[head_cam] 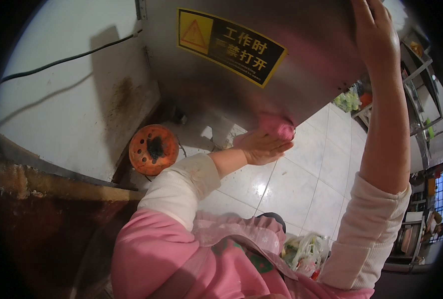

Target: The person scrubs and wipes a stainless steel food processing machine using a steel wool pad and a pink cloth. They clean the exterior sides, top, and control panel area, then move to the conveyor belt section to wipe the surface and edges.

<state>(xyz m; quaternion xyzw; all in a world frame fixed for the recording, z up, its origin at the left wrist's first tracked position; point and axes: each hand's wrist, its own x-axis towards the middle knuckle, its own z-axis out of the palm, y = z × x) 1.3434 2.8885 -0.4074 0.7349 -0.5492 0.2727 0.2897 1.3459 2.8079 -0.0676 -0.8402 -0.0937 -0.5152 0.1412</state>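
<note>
A brushed metal door or panel fills the upper middle and bears a black-and-yellow warning sticker with writing. My left hand presses a pink cloth against the panel's lower corner, its fingers bent over the cloth. At the upper right my right hand lies along the panel's right edge; its fingertips run out of the picture. Both forearms show below rolled pale cuffs. A pink apron with a ruffle covers the front of my body.
An orange round object with holes sits on the floor by the white wall. A dark cable crosses that wall. Plastic bags stand on the white tiled floor. Metal shelving with goods lines the right side.
</note>
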